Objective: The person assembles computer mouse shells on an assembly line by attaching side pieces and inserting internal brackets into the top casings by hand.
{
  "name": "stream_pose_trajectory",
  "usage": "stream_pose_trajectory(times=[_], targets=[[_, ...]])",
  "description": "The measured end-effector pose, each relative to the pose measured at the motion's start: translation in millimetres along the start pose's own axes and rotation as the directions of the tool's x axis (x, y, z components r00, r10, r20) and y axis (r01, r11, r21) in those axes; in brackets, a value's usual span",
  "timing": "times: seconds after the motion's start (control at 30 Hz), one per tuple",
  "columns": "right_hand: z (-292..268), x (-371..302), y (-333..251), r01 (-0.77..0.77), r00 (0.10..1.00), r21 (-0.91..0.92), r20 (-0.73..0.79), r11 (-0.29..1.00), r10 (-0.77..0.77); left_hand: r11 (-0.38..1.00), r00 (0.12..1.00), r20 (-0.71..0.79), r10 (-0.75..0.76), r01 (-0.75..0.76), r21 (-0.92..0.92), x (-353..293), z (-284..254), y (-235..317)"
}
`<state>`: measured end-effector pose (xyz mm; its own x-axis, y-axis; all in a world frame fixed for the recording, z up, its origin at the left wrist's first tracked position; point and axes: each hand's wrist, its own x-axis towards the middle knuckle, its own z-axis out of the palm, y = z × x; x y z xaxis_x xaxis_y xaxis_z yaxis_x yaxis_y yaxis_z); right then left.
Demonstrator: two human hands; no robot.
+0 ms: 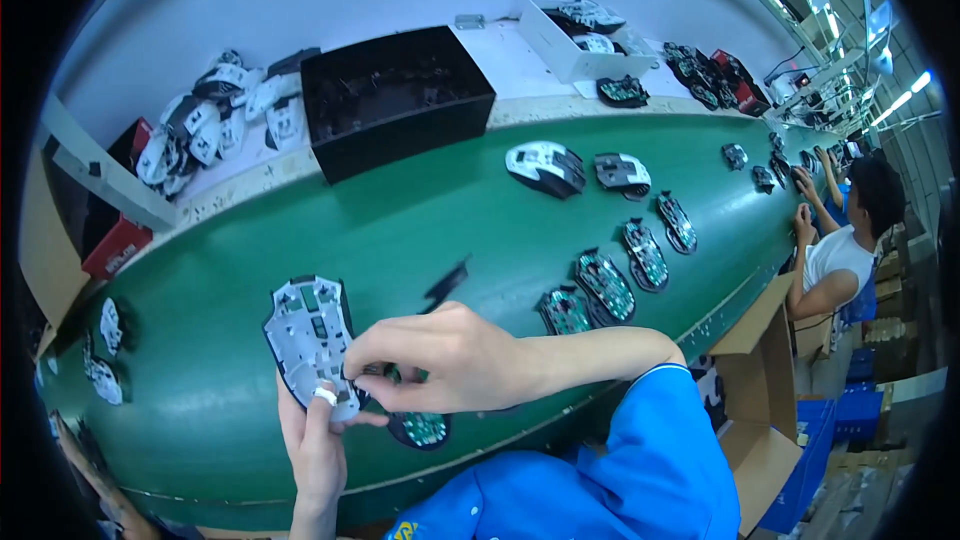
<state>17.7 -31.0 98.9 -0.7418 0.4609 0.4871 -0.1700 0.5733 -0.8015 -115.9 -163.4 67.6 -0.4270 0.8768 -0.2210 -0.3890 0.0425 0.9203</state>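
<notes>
Left fingers clamp the mouse shell; brace it squarely against the right fingers at its edge, whose hold I cannot tell.

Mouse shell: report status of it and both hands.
Left hand holding mouse shell, pale inside showing. Right hand at its right edge, grip unclear. Circuit board partly hidden by right hand.

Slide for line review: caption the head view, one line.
Left hand holding a mouse shell, inner side showing; right hand at its edge; circuit boards on the green bench.
</notes>
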Motion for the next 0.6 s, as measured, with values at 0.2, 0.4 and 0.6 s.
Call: stream_pose_trajectory(times=[0.2,0.4,0.6], targets=[[-3,-24,-12,0.101,0.992,-0.354,-0.032,0.93,-0.12,0.999,0.997,0.078,0.029,-0.027,-0.028,-29,28,-9],[-16,-33,-29,0.103,0.994,-0.484,0.009,0.869,-0.113,0.993,0.957,0.291,-0.015,0.048,-0.109,-34,33,-14],[-14,-35,-29,0.176,0.984,-0.524,0.125,0.833,-0.129,0.995,0.936,0.35,-0.025,0.059,-0.086,-41,35,-11]])
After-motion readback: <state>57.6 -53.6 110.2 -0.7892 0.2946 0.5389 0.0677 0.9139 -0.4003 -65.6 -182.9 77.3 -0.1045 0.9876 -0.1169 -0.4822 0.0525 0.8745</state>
